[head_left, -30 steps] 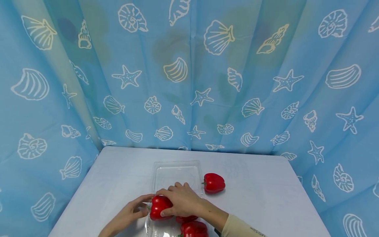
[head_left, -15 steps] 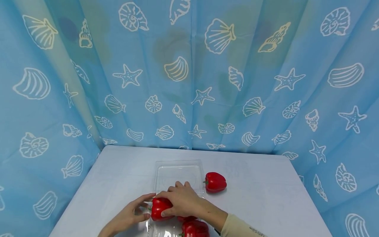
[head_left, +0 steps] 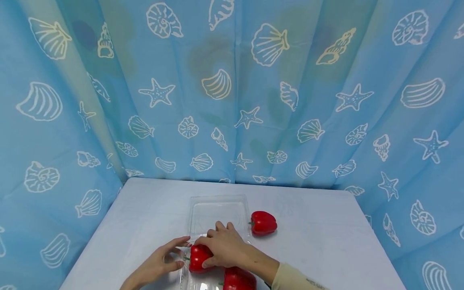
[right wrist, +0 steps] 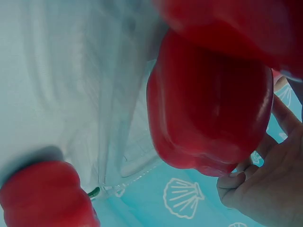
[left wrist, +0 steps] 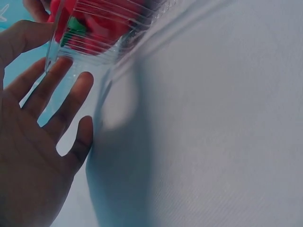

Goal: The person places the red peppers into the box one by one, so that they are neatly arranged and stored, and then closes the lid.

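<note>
My right hand (head_left: 228, 247) grips a red bell pepper (head_left: 199, 259), its green stem pointing left, over the front part of a clear plastic clamshell box (head_left: 184, 278). A second red bell pepper (head_left: 239, 278) lies in the box, nearer the front. At the box's left side is my left hand (head_left: 159, 259), thumb and fingers spread apart. Close up in the left wrist view, the fingertips (left wrist: 81, 80) lie along the ribbed clear wall (left wrist: 113, 23), and a green stem (left wrist: 75, 27) shows through it. The right palm hides what lies beneath it.
The box's open lid (head_left: 219, 213) lies flat toward the back of the white table (head_left: 308, 233). Right of the lid sits another red bell pepper (head_left: 263, 222). A blue shell-print curtain (head_left: 232, 100) hangs behind the table and along both sides.
The right hand and its pepper have shifted slightly right and toward the front. A pepper that peeked out under that hand is now covered. The left hand has barely moved.
</note>
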{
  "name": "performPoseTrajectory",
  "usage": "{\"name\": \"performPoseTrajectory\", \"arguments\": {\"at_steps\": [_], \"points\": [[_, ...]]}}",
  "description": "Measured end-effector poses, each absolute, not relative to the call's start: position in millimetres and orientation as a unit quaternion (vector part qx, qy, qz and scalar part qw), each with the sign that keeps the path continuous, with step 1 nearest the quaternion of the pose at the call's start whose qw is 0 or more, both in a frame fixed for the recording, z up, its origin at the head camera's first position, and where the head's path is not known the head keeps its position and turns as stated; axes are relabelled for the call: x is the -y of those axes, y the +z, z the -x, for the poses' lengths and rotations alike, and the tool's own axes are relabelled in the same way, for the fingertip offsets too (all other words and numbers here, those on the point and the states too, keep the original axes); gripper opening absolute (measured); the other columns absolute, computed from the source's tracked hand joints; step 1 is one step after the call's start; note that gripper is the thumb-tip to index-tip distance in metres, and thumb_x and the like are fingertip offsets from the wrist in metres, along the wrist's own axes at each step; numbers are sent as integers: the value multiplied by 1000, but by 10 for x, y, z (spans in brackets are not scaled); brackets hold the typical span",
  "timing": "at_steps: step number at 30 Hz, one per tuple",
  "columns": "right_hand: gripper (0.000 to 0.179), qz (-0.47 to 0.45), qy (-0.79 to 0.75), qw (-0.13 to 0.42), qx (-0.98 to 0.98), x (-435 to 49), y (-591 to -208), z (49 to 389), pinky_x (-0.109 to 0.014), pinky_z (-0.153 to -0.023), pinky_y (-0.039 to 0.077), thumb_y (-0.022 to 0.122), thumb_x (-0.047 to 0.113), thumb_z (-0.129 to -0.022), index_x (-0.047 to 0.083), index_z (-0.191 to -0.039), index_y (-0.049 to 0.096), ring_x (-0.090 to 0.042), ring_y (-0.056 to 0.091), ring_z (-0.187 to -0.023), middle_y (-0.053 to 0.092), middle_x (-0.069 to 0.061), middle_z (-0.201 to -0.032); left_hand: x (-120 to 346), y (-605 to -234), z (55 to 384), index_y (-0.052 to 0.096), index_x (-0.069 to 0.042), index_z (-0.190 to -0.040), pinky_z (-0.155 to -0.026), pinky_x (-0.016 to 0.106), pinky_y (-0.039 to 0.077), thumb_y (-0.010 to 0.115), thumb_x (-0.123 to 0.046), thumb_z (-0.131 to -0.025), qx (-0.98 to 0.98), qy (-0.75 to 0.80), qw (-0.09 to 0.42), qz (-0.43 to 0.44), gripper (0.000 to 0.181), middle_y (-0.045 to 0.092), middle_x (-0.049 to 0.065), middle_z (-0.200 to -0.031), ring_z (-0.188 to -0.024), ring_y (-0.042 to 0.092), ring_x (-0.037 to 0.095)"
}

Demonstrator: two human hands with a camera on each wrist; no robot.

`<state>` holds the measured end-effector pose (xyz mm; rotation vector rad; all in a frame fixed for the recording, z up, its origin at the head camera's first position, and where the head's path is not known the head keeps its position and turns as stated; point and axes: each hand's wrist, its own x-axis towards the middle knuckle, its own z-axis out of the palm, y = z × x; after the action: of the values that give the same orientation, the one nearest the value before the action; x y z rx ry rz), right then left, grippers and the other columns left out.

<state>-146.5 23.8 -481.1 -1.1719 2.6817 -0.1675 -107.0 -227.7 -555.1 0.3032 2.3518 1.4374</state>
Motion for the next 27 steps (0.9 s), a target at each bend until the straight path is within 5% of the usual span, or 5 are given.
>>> {"name": "performPoseTrajectory", "arguments": {"at_steps": [10, 17, 27], "points": [[72, 395, -94, 119, -906, -300, -4837, 1508, -35, -84, 43, 89, 49, -70, 50, -135, 57, -9, 50, -107, 63, 14, -117, 2259, -5562, 1079, 43, -17, -152, -94, 50, 48, 72, -36, -88, -838, 505, 179, -103, 73, 54, 15, -142, -115, 56, 25], [56, 371, -146, 106, -911, -469, -4676, 1600, -38, -90, 46, 80, 51, -79, 47, -132, 62, -10, 53, -110, 65, 12, -121, 2231, -5560, 1081, 43, -15, -152, -94, 51, 49, 72, -38, -88, -842, 501, 174, -98, 74, 55, 16, -142, -115, 56, 26], [56, 349, -167, 132, -913, -911, -4497, 1663, -34, -84, 51, 91, 40, -69, 43, -121, 70, -4, 56, -97, 67, 15, -102, 2216, -5561, 1081, 44, -13, -151, -91, 43, 49, 74, -40, -86, -844, 500, 169, -92, 76, 58, 15, -139, -112, 58, 23]]}}
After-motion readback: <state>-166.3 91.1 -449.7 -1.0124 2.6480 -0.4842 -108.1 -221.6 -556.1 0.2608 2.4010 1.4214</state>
